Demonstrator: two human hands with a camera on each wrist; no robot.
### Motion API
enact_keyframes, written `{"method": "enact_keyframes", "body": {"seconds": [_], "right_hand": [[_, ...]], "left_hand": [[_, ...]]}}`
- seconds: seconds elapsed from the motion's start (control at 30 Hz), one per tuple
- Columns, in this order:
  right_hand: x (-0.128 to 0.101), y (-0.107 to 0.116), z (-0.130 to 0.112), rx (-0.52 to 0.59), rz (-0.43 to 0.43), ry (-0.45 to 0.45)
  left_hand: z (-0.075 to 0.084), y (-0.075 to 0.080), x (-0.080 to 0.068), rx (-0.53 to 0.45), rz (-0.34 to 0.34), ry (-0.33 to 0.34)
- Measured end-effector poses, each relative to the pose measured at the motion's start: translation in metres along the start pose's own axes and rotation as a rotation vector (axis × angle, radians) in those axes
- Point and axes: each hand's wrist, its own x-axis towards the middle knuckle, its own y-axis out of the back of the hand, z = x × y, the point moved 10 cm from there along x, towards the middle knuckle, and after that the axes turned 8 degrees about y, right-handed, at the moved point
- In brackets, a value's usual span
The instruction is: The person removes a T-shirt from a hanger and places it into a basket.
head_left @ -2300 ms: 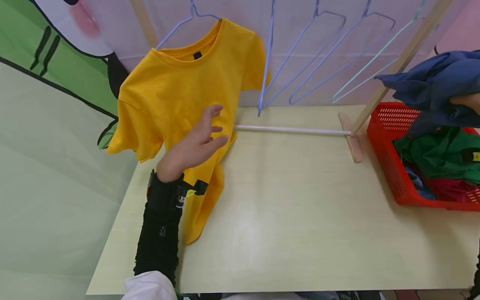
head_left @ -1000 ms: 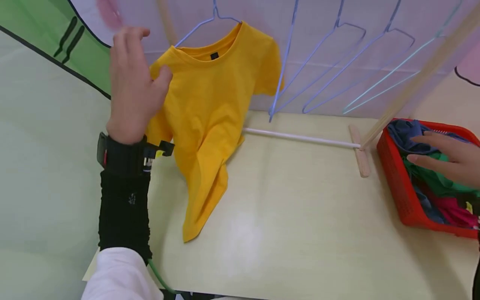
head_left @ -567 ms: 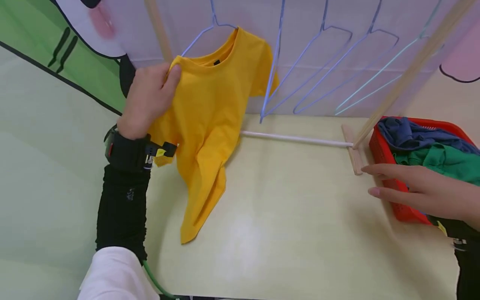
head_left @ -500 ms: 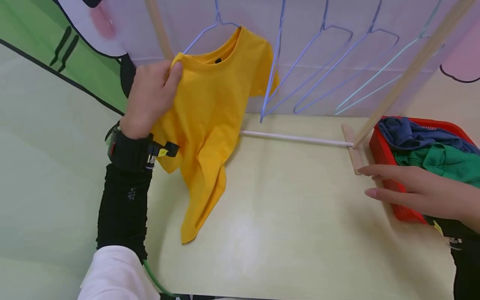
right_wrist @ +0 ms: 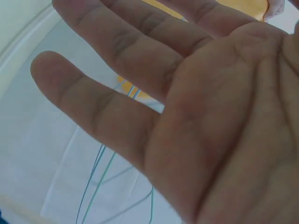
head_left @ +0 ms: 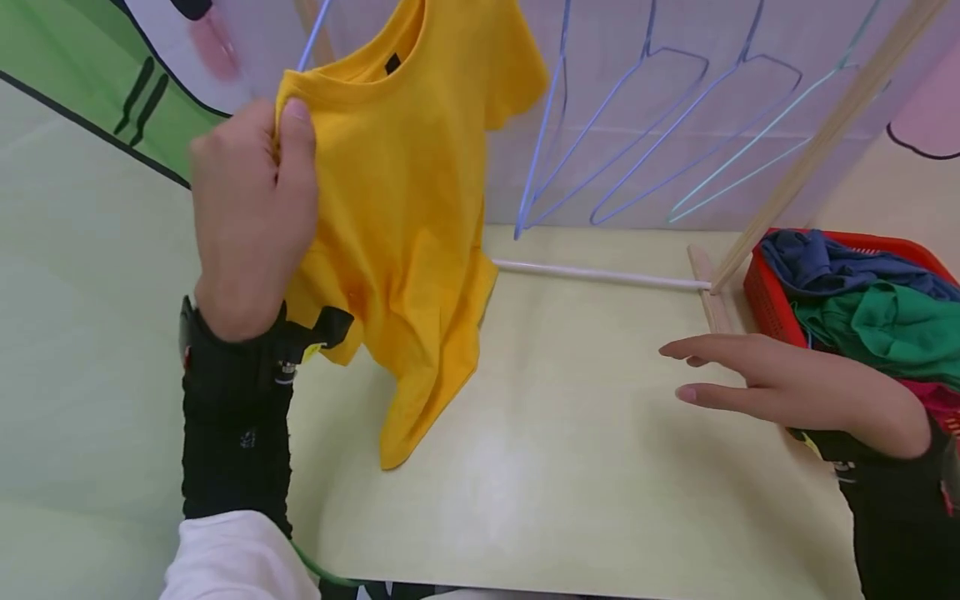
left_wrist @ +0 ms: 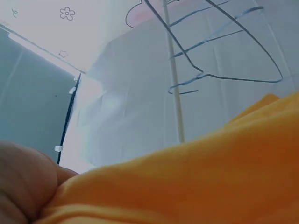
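Backdrop: a pale lilac sheet behind your table (head_left: 600, 467), with a green cartoon print at the left. Surface: light wood-grain top. Wooden rack (head_left: 817, 142) along the far edge, carrying wire hangers (head_left: 660, 125). Yellow T-shirt (head_left: 412, 208) hangs near the far left corner, hem touching the top, and its small dark neck label is unreadable. Red basket (head_left: 765, 292) of clothes at the right edge. Your left hand (head_left: 251, 208) pinches the shirt's shoulder; your right hand (head_left: 795, 387) hovers flat, fingers straight, beside the basket.
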Motion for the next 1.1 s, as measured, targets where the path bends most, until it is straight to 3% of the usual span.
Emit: {"method": "enact_keyframes", "body": {"seconds": [0.13,0.27,0.43,0.57,0.67,0.77,0.93,1.0,1.1], "right_hand": [[0.017,-0.006,-0.029,0.004,-0.002,0.111],[0.037,-0.012,-0.06,-0.012,0.049,0.259],[0.07,-0.022,-0.097,0.033,0.153,0.442],[0.104,-0.03,-0.122,0.186,0.261,0.541],[0.134,-0.029,-0.133,0.356,0.386,0.539],[0.167,-0.026,-0.136,0.578,0.471,0.471],[0.21,-0.028,-0.137,0.97,0.446,0.33],[0.219,-0.029,-0.137,1.064,0.429,0.291],[0.227,-0.028,-0.137,1.118,0.427,0.263]], "left_hand": [[0.011,0.017,-0.029,0.051,0.046,-0.044],[0.018,0.021,-0.06,0.118,0.026,-0.068],[0.015,0.012,-0.099,0.18,-0.074,-0.044],[0.004,-0.007,-0.132,0.219,-0.2,0.034],[-0.004,-0.026,-0.157,0.248,-0.298,0.08],[-0.01,-0.042,-0.179,0.269,-0.377,0.105],[-0.013,-0.059,-0.202,0.255,-0.438,0.104],[-0.015,-0.062,-0.207,0.249,-0.462,0.1],[-0.018,-0.064,-0.213,0.232,-0.53,0.093]]}}
